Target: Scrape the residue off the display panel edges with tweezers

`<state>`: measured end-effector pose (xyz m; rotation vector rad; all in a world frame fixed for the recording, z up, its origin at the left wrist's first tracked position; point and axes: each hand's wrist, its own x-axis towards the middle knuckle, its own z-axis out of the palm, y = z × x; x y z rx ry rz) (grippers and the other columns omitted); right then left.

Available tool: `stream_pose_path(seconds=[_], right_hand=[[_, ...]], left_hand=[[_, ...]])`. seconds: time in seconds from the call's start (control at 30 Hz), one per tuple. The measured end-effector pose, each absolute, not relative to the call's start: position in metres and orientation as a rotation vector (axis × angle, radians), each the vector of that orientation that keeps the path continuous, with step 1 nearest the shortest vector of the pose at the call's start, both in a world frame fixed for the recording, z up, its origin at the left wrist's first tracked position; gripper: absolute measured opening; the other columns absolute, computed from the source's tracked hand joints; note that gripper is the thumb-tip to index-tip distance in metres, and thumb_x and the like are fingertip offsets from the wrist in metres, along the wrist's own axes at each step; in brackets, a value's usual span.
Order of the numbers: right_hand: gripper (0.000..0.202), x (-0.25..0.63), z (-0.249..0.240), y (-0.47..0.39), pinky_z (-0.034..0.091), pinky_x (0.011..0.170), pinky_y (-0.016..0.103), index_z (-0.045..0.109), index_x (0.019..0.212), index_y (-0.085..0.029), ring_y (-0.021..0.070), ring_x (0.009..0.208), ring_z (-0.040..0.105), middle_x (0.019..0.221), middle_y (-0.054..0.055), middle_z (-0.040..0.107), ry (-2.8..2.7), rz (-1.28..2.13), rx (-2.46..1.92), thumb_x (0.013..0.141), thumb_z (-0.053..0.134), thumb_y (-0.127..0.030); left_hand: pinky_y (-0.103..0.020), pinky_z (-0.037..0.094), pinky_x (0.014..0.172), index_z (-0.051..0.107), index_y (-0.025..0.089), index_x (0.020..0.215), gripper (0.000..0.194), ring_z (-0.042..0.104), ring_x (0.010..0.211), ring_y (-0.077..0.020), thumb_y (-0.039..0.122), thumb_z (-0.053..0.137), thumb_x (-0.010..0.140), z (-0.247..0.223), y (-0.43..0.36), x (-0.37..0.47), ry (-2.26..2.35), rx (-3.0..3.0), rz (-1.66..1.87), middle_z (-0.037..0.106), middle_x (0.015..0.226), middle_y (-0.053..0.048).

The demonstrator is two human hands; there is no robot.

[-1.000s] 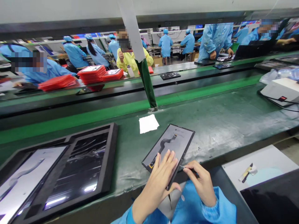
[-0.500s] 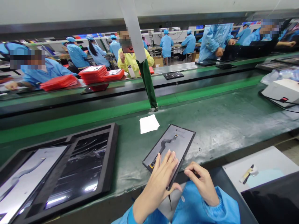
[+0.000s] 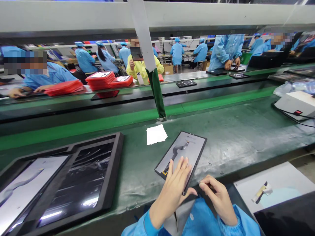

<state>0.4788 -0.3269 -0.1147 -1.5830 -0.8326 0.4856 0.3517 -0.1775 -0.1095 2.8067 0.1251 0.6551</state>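
We press our left hand [image 3: 176, 183] flat, fingers together, on the near end of the display panel [image 3: 189, 149], which lies back-up on the green bench mat [image 3: 233, 131] at its near edge. Our right hand [image 3: 218, 196] sits just beside the panel's near right edge, fingertips pinched shut, it seems on a thin tool too small to make out. To do this well, we judge the flat hand should keep the panel from sliding while the pinch works gently at the edge, clear of the dark flex cable [image 3: 177, 149]. A white paper slip [image 3: 156, 134] lies just beyond; a black tray [image 3: 81, 173] holding panels is well apart on the left. Nothing blocks our hands.
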Motion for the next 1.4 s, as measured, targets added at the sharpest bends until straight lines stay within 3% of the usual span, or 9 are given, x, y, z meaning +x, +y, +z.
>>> stream_pose_path(seconds=[0.4,0.6,0.97,1.4], right_hand=[[0.041,0.499,-0.110,-0.331,0.044,0.049,0.023,0.064,0.066,-0.021,0.0151,0.053,0.053,0.061,0.000,0.058,-0.871,0.424,-1.613,0.092,0.060,-0.054],[0.038,0.510,-0.113,-0.339,0.046,0.051,0.023,0.064,0.068,-0.022,0.0159,0.056,0.057,0.063,0.001,0.060,-0.910,0.408,-1.626,0.093,0.060,-0.050],[0.025,0.525,-0.106,-0.308,0.051,0.060,0.022,0.072,0.083,-0.023,0.0182,0.072,0.068,0.079,0.003,0.070,-0.959,0.199,-1.669,0.092,0.065,-0.045],[0.015,0.511,-0.105,-0.289,0.053,0.065,0.023,0.074,0.088,-0.024,0.0186,0.078,0.068,0.085,0.004,0.069,-0.940,0.120,-1.558,0.094,0.065,-0.034]], left_hand=[[-0.072,0.025,0.114,0.010,0.013,0.157,0.092,0.022,0.150,-0.0357,0.037,0.069,0.091,-0.111,-0.169,0.380,0.110,2.812,0.670,0.042,0.153,-0.027],[-0.074,0.025,0.112,0.017,0.012,0.154,0.094,0.023,0.149,-0.0377,0.037,0.076,0.085,-0.110,-0.161,0.390,0.151,2.841,0.611,0.041,0.153,-0.028],[-0.070,0.028,0.113,0.009,0.018,0.158,0.088,0.027,0.148,-0.0356,0.040,0.064,0.093,-0.103,-0.157,0.386,0.140,2.756,0.616,0.040,0.154,-0.025],[-0.064,0.027,0.117,0.004,0.027,0.159,0.080,0.026,0.149,-0.0322,0.050,0.050,0.098,-0.088,-0.150,0.381,0.135,2.657,0.591,0.039,0.157,-0.019]])
